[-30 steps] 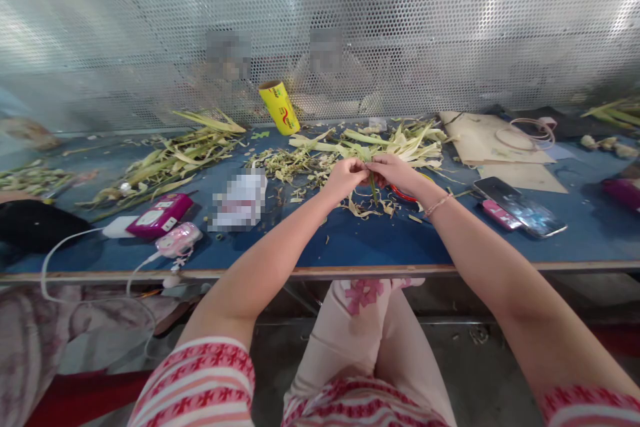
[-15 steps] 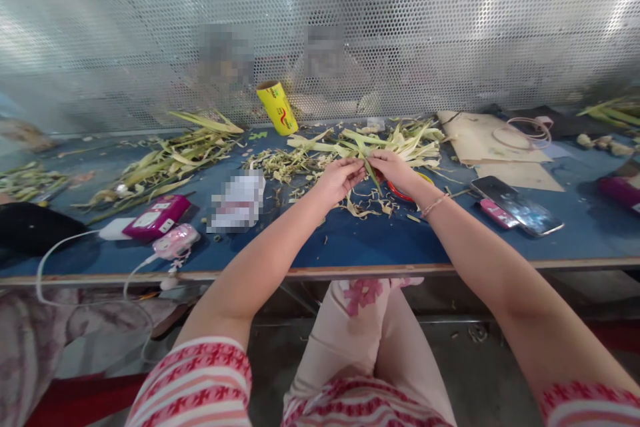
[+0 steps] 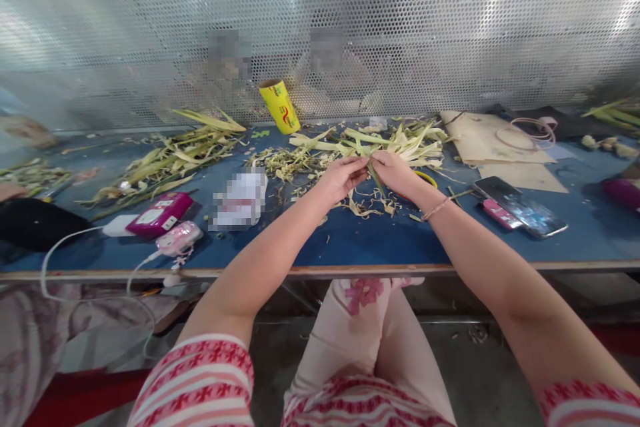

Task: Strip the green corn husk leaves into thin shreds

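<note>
A green leaf strip point(image 3: 375, 178) is pinched between my two hands over the blue table. My left hand point(image 3: 342, 177) has its thumb and forefinger closed on the strip's near side. From the other side my right hand point(image 3: 394, 172) grips it too, fingertips almost touching the left ones. Just behind the hands lies a heap of pale green leaves and stalks point(image 3: 415, 141). Dry, curled shreds point(image 3: 365, 205) are scattered beneath them. A round thing with a yellow rim point(image 3: 427, 179) is mostly hidden behind my right wrist.
A yellow cardboard tube point(image 3: 280, 107) stands tilted by the perforated metal wall point(image 3: 400, 27). To the left are another leaf pile point(image 3: 175, 157), a magenta power socket point(image 3: 160, 215) and a pink case point(image 3: 179, 238). A phone point(image 3: 520, 207) and flattened cardboard point(image 3: 495, 138) lie on the right.
Both hands stay in nearly the same place, still pinching the leaf strip. My right hand covers more of the round thing, whose red part no longer shows. The view has shifted slightly.
</note>
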Available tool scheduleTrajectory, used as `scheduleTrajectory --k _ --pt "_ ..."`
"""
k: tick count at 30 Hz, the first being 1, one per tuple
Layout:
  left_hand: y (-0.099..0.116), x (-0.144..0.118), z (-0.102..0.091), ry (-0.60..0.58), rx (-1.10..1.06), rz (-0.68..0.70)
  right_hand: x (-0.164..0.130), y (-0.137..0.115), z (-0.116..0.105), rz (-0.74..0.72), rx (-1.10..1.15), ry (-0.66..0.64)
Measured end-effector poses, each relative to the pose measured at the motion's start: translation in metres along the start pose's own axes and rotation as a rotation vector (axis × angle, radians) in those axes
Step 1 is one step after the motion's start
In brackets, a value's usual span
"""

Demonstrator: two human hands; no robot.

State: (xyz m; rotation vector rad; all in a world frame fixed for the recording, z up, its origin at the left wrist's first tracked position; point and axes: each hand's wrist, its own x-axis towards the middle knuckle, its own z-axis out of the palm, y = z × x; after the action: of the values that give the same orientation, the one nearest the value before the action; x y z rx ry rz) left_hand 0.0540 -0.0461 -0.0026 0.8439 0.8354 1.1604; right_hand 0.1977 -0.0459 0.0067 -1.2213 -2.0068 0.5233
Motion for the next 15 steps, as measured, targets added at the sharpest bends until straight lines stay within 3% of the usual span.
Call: scheduleTrajectory --k 3,5,11,15 --pt "0.003 0.000 -0.002 0.002 0.017 0.036 -0.001 0.001 0.000 -0.116 -0.034 -0.082" --pt "0.007 0.001 -0.003 0.025 0.056 0.071 0.000 0.003 -0.004 -0.118 -0.031 -0.105" --pt "0.020 0.012 -0.013 0.139 0.177 0.270 0.008 0.022 -0.029 0.087 -0.100 0.175" --pt "0.029 0.022 -0.028 0.280 0.232 0.524 0.013 0.041 -0.029 0.180 -0.240 0.118"
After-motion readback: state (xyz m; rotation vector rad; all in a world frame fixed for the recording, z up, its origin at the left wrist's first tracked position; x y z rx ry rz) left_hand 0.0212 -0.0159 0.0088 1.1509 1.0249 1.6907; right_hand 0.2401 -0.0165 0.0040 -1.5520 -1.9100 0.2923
